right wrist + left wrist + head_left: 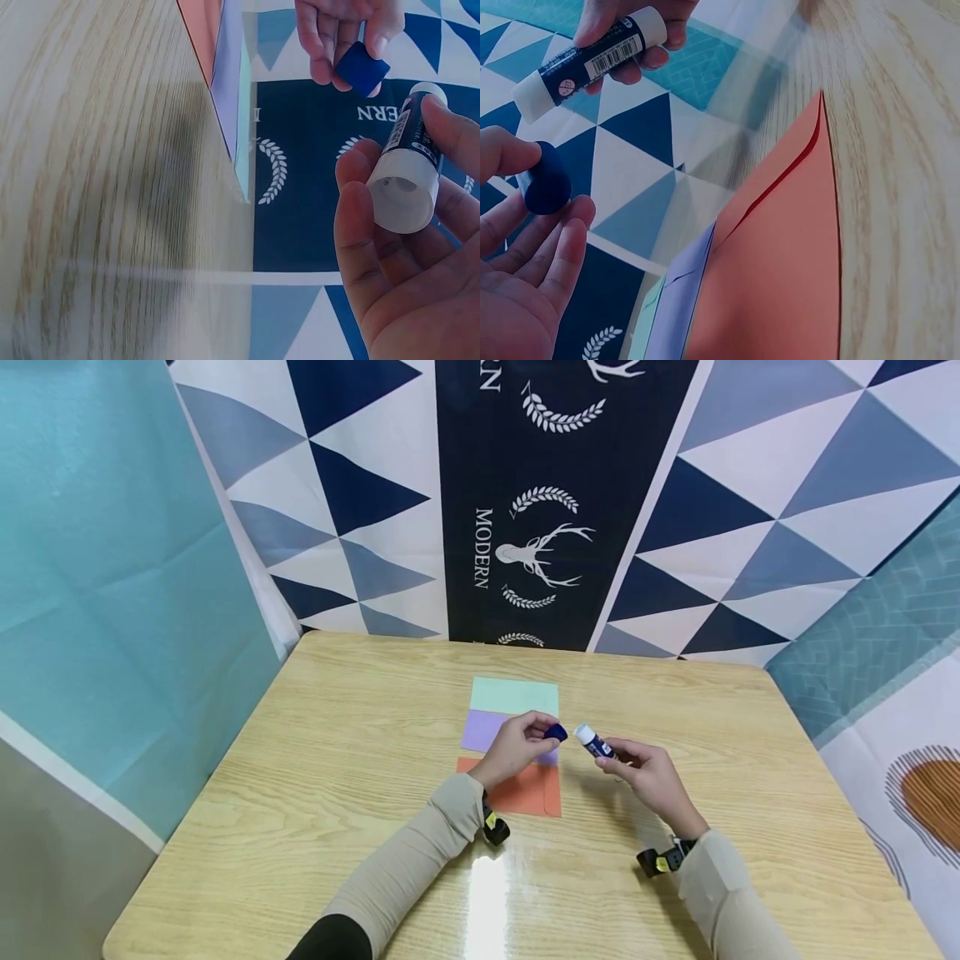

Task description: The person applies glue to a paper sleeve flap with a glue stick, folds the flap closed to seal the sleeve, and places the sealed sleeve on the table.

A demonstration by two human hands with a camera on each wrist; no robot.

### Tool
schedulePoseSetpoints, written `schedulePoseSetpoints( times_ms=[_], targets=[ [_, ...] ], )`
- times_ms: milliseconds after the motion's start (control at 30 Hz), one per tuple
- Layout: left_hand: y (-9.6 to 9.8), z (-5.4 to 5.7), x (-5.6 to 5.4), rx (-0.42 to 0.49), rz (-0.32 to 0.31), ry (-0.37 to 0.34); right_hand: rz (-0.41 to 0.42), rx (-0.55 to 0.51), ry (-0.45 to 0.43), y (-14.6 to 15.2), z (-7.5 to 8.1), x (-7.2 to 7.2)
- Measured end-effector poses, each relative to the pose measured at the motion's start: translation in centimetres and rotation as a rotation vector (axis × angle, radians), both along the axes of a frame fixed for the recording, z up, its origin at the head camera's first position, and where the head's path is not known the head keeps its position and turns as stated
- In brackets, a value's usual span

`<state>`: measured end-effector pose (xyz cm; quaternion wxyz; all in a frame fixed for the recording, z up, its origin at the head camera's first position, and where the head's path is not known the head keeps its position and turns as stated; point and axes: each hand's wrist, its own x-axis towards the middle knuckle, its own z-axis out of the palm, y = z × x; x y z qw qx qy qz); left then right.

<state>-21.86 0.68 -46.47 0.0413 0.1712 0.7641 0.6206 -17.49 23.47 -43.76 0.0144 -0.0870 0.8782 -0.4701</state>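
Observation:
My left hand (516, 745) pinches a dark blue glue stick cap (546, 178) between thumb and fingers. Just to its right, my right hand (651, 777) grips a glue stick (594, 742) with a blue label and white ends, tilted so its uncapped white end points at the cap. A small gap separates cap and stick. Beneath the left hand lie three envelopes on the table: an orange one (772, 262) nearest me, a purple one (483, 729) in the middle and a mint green one (514, 696) farthest off. The left hand and forearm hide part of the purple and orange ones.
The wooden table (337, 735) reaches back to a patterned cloth (375, 485) hung behind it. Teal cloth (135, 568) hangs along the left side. Each wrist wears a black strap with a small camera (495, 828).

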Motion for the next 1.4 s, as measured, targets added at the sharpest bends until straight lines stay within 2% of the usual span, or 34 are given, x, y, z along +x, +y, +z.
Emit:
schedulePoseSetpoints(
  times_ms=[233, 567, 1033, 1400],
  targets=[
    [-0.1, 0.2, 0.2, -0.002, -0.011, 0.015, 0.016, 0.012, -0.006, -0.1, -0.1, 0.0],
    [-0.2, 0.1, 0.6, 0.021, -0.017, -0.015, 0.025, 0.046, -0.021, -0.1, -0.7, 0.0],
    [-0.8, 0.2, 0.4, 0.058, -0.095, -0.009, 0.080, 0.062, -0.012, -0.1, -0.9, -0.1],
    [-1.0, 0.1, 0.7, 0.089, -0.104, -0.017, 0.101, 0.059, -0.031, -0.3, -1.0, 0.1]
  ],
)
